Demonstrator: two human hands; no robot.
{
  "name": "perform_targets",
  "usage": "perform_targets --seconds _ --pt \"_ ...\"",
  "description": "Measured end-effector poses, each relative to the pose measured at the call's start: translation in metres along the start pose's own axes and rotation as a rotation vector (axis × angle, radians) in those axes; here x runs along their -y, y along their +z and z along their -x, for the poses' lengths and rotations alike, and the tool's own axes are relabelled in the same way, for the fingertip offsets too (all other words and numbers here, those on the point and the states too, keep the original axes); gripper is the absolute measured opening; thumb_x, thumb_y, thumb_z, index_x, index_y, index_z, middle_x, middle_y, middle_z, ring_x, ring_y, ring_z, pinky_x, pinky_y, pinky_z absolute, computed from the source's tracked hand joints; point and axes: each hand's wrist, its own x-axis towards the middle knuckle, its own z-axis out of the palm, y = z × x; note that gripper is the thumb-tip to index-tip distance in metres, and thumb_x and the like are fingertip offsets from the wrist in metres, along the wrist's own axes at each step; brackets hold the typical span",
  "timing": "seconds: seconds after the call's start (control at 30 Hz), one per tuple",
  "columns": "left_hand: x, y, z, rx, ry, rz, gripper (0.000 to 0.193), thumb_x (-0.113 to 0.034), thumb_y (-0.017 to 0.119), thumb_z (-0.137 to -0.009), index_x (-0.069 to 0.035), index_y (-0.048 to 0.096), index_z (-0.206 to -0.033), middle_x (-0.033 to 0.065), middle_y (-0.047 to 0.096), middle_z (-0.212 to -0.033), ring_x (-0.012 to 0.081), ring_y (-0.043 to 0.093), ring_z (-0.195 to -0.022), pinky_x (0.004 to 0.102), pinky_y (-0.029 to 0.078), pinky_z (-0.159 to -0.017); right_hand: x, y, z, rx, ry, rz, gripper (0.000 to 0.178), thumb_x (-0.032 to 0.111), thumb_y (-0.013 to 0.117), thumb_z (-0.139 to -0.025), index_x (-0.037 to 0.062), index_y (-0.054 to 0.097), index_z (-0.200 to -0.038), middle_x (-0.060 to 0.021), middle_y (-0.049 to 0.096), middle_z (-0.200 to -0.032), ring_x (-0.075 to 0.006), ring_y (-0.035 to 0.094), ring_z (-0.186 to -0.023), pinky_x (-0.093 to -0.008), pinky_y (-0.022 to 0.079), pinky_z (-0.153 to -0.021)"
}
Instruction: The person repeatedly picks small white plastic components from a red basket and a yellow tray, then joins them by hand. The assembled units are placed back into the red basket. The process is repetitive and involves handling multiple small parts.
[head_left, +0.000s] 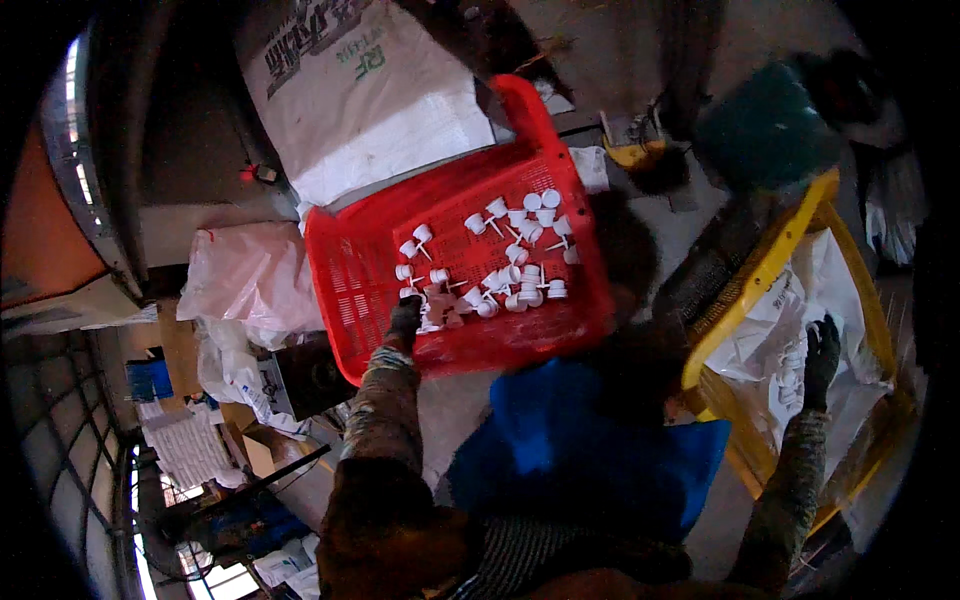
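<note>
Several small white plastic pieces with round caps and thin stems [520,280] lie scattered in a red perforated plastic basket [350,290] in front of me. My left hand [403,322], in a dark glove, reaches into its near left part, against a cluster of these pieces [438,305]. Its fingers are too dark and blurred to show whether they grip any. Off to the right stands a yellow crate [745,300] lined with a white bag [835,275]. My right hand [822,355], also dark-gloved, is inside it, fingers spread, beside a row of white pieces [791,378].
A large white woven sack [370,110] stands beyond the red basket. Pinkish plastic bags [250,280] sit left of it. Blue material [580,450] lies close before me, between basket and crate. Farther right is a dark green container [768,125].
</note>
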Motion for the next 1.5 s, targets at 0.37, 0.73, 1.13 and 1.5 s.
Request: perform_targets --seconds 0.37,0.73,1.13,1.5 --pt "0.019 0.072 -0.110 -0.356 -0.253 0.767 0.049 -0.027 0.063 -0.092 0.002 0.051 -0.130 0.0193 0.062 -0.116 0.0314 0.063 -0.099 0.0414 0.051 -0.081 0.043 -0.030 0.096 0.369 0.557 -0.624 0.017 0.017 0.056 -0.098 0.0103 0.061 -0.113 0.0030 0.057 -0.084 -0.0056 0.051 -0.070 -0.0212 0.039 -0.058" --pt "-0.070 0.062 -0.199 -0.103 -0.384 0.619 0.078 -0.036 0.076 -0.073 -0.003 0.045 -0.136 0.0216 0.053 -0.131 0.0369 0.055 -0.117 0.0433 0.045 -0.097 0.107 -0.063 0.070 0.447 0.552 -0.459 0.013 0.013 0.057 -0.096 0.0102 0.063 -0.108 0.0036 0.058 -0.084 -0.0053 0.051 -0.066 -0.0211 0.039 -0.056" --pt "-0.094 -0.003 -0.116 -0.402 0.282 0.949 0.074 -0.016 0.076 -0.075 -0.004 0.041 -0.139 0.0163 0.052 -0.135 0.0317 0.052 -0.123 0.0402 0.043 -0.104 0.053 -0.006 0.104 0.383 0.835 -0.813 0.016 0.013 0.057 -0.095 0.0085 0.064 -0.108 -0.0009 0.062 -0.088 -0.0096 0.056 -0.075 -0.0222 0.043 -0.061" --pt "-0.047 0.046 -0.075 0.089 -0.023 0.280 0.076 -0.048 0.071 -0.077 -0.022 0.042 -0.143 0.0231 0.063 -0.115 0.0421 0.059 -0.110 0.0534 0.048 -0.091 0.123 -0.008 0.085 0.461 0.564 -0.490 0.018 0.017 0.060 -0.095 0.0091 0.063 -0.110 0.0018 0.062 -0.086 -0.0089 0.055 -0.074 -0.0229 0.041 -0.060"
